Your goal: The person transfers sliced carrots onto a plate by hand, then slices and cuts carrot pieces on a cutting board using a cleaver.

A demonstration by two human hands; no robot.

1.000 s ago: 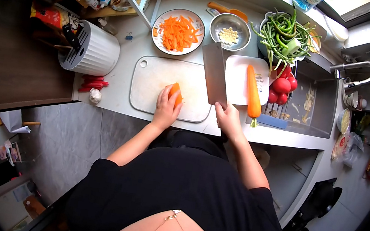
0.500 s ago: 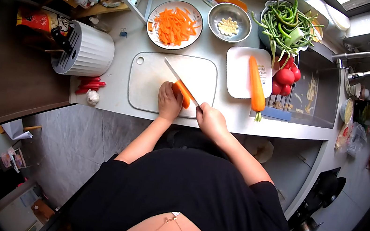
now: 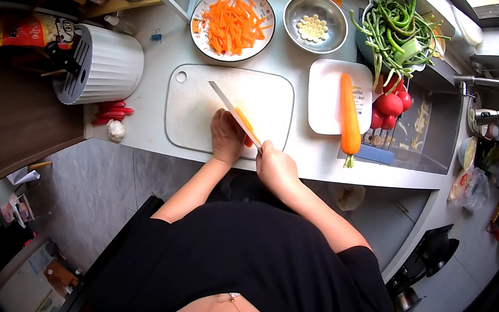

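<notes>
On the white cutting board, my left hand has its fingers curled against a piece of carrot, pressing it to the board. My right hand is closed around the handle of a kitchen knife. Its blade slants across the carrot, tip pointing to the far left, close to my left fingertips. The blade covers part of the carrot, with orange showing on its far right side. I cannot tell how deep the edge sits.
Behind the board stand a plate of carrot strips and a metal bowl with pale round slices. At right, a whole carrot lies on a white tray, near green beans, tomatoes and the sink. Garlic lies left.
The knife has shifted slightly left and nearer me across the carrot, hiding more of it. My left hand stays on the carrot. The whole view has shifted a little.
</notes>
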